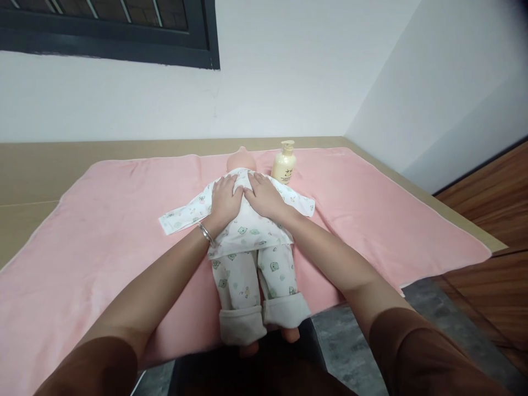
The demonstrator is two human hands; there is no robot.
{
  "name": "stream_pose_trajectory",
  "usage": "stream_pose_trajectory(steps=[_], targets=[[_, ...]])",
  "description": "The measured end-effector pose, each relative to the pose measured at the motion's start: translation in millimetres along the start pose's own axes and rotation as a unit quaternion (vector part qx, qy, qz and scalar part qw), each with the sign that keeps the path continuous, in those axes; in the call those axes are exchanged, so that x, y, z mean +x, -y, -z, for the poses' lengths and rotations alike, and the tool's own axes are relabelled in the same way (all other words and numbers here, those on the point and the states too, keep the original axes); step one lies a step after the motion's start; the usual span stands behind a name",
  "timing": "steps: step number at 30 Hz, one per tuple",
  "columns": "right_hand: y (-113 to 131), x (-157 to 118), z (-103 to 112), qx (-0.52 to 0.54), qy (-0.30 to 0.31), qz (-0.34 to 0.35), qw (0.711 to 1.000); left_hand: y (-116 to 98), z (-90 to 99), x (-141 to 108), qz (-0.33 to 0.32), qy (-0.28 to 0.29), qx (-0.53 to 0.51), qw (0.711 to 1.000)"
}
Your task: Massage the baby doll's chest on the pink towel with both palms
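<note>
A baby doll (256, 231) in a white patterned top and trousers lies on a pink blanket (124, 220), its head away from me and its feet at the near edge. My left hand (225, 199) rests flat on the left side of the doll's upper body, fingers pointing towards its head. On the right side lies my right hand (264, 195), also flat, the two thumbs nearly touching. Neither hand grips anything. The doll's sleeves spread out to both sides, and its trouser cuffs are turned up.
A cream pump bottle (284, 164) stands on the blanket right of the doll's head. Behind the tan tabletop (41, 165) rises a white wall with a dark-framed window (202, 33). Wooden panelling (495, 203) is at the right.
</note>
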State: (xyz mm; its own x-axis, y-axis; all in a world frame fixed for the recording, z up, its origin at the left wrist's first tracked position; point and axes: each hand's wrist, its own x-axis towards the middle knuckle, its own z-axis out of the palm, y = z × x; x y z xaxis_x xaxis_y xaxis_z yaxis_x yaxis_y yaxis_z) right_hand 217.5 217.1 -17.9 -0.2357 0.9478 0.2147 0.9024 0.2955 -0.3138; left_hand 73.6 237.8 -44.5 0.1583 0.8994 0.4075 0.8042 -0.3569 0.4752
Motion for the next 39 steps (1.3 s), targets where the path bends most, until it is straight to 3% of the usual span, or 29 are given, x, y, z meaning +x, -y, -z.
stream_pose_trajectory(steps=[39], targets=[[-5.2,3.8,-8.2,0.011,-0.033,0.011,0.999,2.0,-3.2,0.3,0.006,-0.008,-0.048,0.999]])
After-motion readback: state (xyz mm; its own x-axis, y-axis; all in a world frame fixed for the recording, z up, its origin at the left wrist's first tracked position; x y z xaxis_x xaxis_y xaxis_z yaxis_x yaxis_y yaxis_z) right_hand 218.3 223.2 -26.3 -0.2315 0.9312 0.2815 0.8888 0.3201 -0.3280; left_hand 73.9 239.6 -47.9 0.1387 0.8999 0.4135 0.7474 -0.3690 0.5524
